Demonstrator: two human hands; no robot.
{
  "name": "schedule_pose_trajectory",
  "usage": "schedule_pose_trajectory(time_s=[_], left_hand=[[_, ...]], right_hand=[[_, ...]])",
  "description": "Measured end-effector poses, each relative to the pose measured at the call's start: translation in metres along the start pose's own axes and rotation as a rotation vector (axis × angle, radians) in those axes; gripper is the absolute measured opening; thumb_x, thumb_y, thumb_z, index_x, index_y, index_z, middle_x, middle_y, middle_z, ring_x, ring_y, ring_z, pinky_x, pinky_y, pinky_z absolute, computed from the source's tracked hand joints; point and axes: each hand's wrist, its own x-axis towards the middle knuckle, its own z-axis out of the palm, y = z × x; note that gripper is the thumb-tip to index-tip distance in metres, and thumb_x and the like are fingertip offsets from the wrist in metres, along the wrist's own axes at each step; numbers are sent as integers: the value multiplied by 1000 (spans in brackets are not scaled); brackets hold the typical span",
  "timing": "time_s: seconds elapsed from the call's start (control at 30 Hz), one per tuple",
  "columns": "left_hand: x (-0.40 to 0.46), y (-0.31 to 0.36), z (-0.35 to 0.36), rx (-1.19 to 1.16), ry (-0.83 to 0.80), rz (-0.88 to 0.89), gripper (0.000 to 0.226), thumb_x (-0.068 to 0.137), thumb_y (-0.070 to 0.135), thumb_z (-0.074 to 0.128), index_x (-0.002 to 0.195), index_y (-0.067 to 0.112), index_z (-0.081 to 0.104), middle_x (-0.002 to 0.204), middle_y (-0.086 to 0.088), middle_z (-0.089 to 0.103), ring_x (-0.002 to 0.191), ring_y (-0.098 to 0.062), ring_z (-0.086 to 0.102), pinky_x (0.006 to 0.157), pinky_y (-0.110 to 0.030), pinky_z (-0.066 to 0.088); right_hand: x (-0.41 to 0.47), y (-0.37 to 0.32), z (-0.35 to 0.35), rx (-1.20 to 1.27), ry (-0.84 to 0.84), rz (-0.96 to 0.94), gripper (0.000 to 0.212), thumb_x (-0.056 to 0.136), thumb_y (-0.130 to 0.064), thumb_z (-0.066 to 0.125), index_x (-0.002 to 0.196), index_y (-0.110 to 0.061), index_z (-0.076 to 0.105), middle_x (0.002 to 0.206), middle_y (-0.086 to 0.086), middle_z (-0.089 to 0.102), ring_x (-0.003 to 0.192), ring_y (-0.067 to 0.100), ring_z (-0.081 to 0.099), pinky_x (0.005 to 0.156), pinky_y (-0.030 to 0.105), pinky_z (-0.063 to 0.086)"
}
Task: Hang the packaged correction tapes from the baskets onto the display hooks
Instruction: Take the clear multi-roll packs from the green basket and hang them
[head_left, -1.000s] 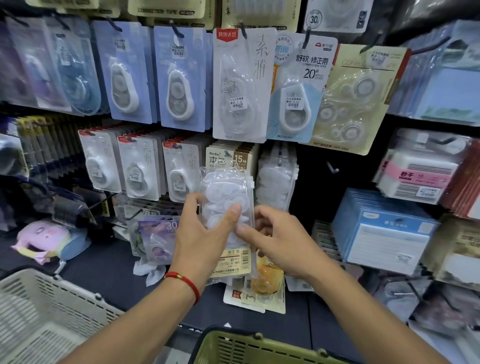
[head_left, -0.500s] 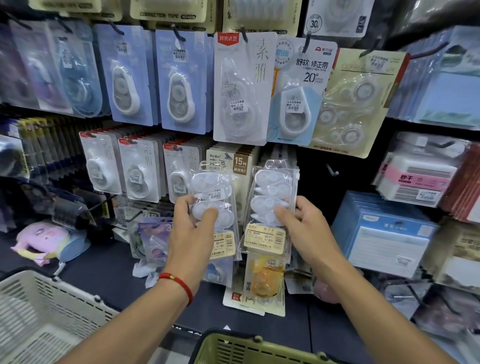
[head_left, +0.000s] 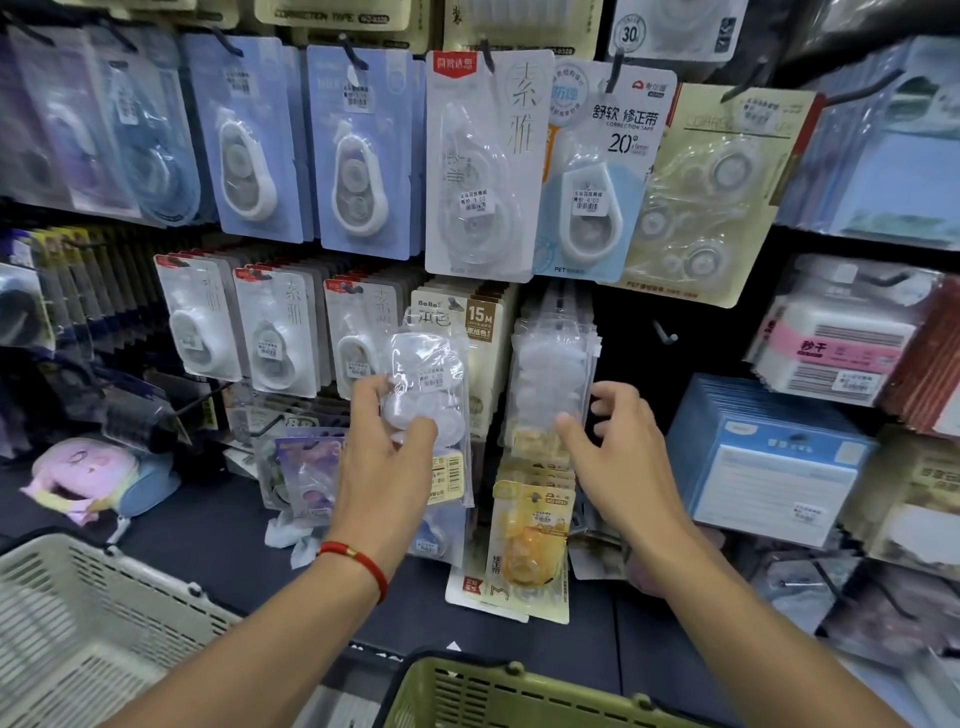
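"15M" BaBo card behind clear pack in left hand

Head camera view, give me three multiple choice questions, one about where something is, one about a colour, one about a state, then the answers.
1. Where is the green basket? A bottom centre; B top left; C on a hook.
2. What colour is the bracelet on the left wrist? A blue; B red; C white.
3. What is the left hand doing? A hanging empty; B pressing the shelf; C gripping a clear correction tape pack.

Answers: A, its rim crosses the lower edge; B, a red cord circles the wrist; C, fingers and thumb curl round the pack.
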Motion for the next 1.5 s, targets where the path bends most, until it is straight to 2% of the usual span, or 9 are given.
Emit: schedule_pose_trajectory(time_s=[0.2,0.33,0.53,0.7,0.97,1.07,1.27,1.4,1.5], left_hand=[[-2,-5,12,-41,-185,59,38,96,7,63,110,43,61,101,10,76,87,-1,70,76,-18,53],[-5,-6,19,-98,-251,40,37,98,5,67,118,36,62,102,15,78,87,1,73,72,-10,53],[-5,-13,21,-12,-322,28,59,96,1,69,143,30,50,95,2,71,88,-27,74,88,-47,63],[-4,-16,24,-26,-339,67,58,96,-1,68,139,35,52,106,-10,70,92,-30,74,85,-48,65],[0,-21,25,-14,-322,80,53,99,6,66,143,32,53,115,-3,72,97,-24,72,91,-46,63],[2,-24,24,192,-338,110,55,98,8,65,147,31,53,123,7,68,108,-8,67,102,-39,57],[15,-24,22,497,-210,386,69,92,4,63,156,25,45,161,6,40,150,-10,30,125,-25,24],[26,-34,26,570,-262,436,83,90,0,63,164,23,31,173,7,12,159,-11,12,126,-30,23],[29,-44,27,597,-280,474,89,88,-1,63,165,24,27,174,12,1,159,-14,12,120,-26,29]], right_hand=[[-10,-19,5,220,-177,-147,23,100,-45,64,115,-29,70,107,-16,70,98,-4,64,82,13,50],[-13,-26,5,370,-252,-128,22,105,-38,60,97,-19,67,81,10,74,77,35,68,79,55,58],[-5,-15,0,426,-24,-33,27,106,-32,58,94,-9,64,83,28,69,75,47,65,77,61,55],[-1,-8,0,448,2,-13,31,105,-37,59,93,-10,66,84,30,67,71,45,62,78,62,54],[5,-1,1,375,45,31,32,102,-43,62,89,-15,69,56,-1,52,51,7,41,54,22,39],[4,5,4,112,82,-7,29,102,-44,61,119,-21,65,98,-7,71,81,5,65,78,35,55],[-8,22,22,-495,21,-620,53,97,-23,67,148,-15,53,158,8,44,146,27,42,115,45,43],[9,27,33,-721,-147,-523,65,104,-34,53,163,-19,32,177,2,1,163,20,-2,127,47,25],[24,28,35,-825,-178,-458,67,104,-31,48,166,-23,22,176,-3,-11,163,18,-7,127,47,22]])
